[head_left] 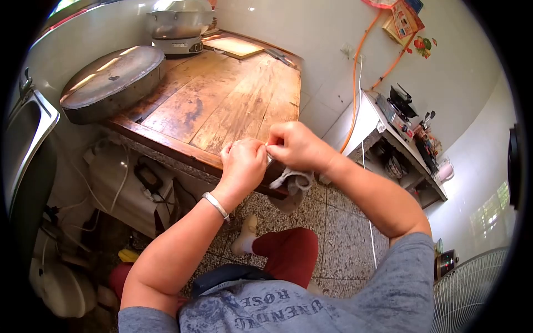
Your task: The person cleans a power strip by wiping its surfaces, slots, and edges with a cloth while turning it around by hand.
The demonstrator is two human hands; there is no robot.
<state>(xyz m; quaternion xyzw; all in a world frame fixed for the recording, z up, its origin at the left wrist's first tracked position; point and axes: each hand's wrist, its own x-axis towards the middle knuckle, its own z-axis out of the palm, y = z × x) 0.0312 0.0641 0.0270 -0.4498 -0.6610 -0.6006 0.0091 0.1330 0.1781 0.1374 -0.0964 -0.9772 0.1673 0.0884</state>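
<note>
Fingers (256,149) curl in tightly on both sides, the fingertips of the left hand (242,162) meeting those of the right hand (296,146) and pinching a small pale piece (270,159) between them. It is mostly covered by knuckles, so I cannot make out what it is made of. Both hands meet at the near right corner of the bench (233,105), the right one bunched almost into a fist. A smooth, silvery bangle (215,206) rings the left wrist.

Just below the right hand, a crumpled, soft greyish cloth (294,180) hangs in folds at that same corner. The bench itself is of broad brown planks, worn and darkly blotched, with a raised wooden border along its near edge.

At its left edge sits a wide, rounded pan with a dull, scuffed metal lid (114,77), streaked with light. A shiny, round-bellied steamer (176,25) stands at the far left corner on a squat base. Beside it, along the far edge, lies a flat, pale rectangular board (236,46), and some slim, dark implements (282,57) rest near the far right corner.

Under all this spreads speckled stone flooring (347,244), and behind the person's right elbow curves the fine wire cage of a fan (472,291).
</note>
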